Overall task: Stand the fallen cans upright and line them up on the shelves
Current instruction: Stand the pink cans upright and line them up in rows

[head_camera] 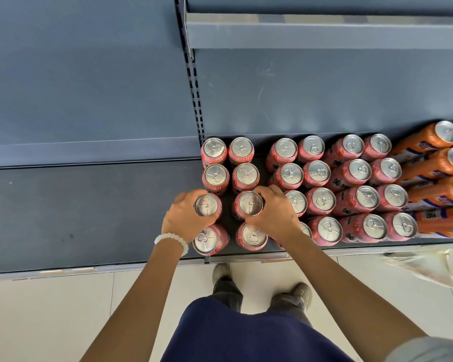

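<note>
From up here I count pink cans standing upright on the bottom shelf (115, 205), centre to right of frame. Left block: two columns of four, eight cans. My left hand (183, 218) has its fingers curled round the third can in the left column (207, 205), thumb at its near edge. My right hand (272, 212) grips the third can in the right column (249, 203) the same way, fingers wrapped over its far side. Both cans upright, on the shelf, in line with their columns.

Right of a narrow gap: a second pink block (356, 192), four columns by four rows, sixteen, though my right wrist partly hides the front can of its first column.

Far right of frame: orange cans (429, 165), four tops visible in the nearest column, with more cut off at the frame edge, so I cannot tell the total.

White bead bracelet (171, 240) on the left wrist. Upper shelf (324, 32) at top right. Clear plastic bag (429, 265) at lower right. Two shoes (301, 291) on the tiled floor below.
</note>
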